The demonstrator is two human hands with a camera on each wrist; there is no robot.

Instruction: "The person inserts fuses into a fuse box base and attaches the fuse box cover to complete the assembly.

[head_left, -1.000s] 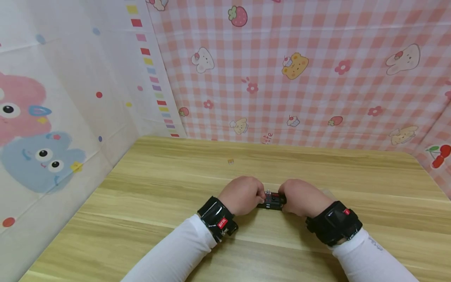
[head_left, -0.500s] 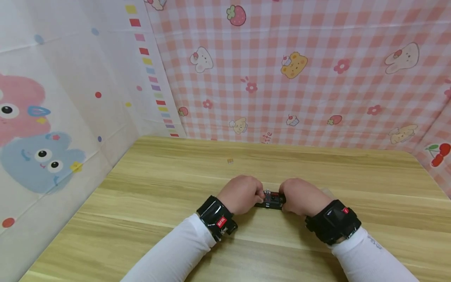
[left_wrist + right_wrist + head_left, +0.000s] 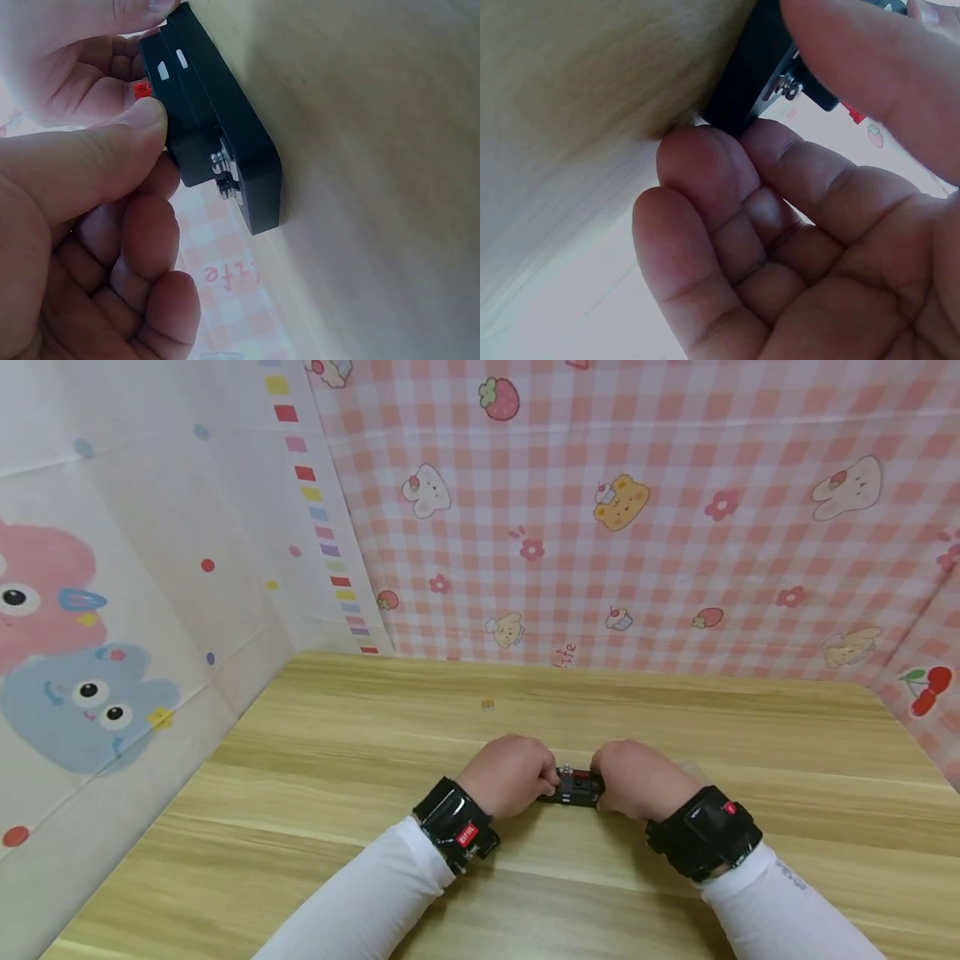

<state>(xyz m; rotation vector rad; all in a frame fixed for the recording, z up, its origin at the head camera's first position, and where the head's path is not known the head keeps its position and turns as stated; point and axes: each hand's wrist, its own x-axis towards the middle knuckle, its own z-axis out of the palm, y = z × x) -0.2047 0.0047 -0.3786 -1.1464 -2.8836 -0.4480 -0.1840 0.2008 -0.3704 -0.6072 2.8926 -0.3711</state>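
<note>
Both hands hold a small black block with metal screw terminals and a red part [image 3: 579, 787], low over the table. Its exact kind is unclear. In the left wrist view, the black block [image 3: 202, 112] shows a wider base plate, two white marks and screws at the near end. The left hand [image 3: 512, 777] pinches its upper part between the thumb [image 3: 139, 124] and curled fingers. At the other end, the right hand [image 3: 637, 779] grips it, thumb on one side and bent fingers at the end. The right wrist view shows the black block [image 3: 754, 71] partly hidden behind the thumb.
On the wooden table [image 3: 315, 760] lies a tiny orange-brown square [image 3: 488, 705] beyond the left hand. A pale translucent thing [image 3: 693, 769] shows partly behind the right hand. Patterned cloth [image 3: 570, 527] hangs along the back and sides.
The head view has shifted slightly. Both hands keep their hold on the black block, with hardly any visible movement.
</note>
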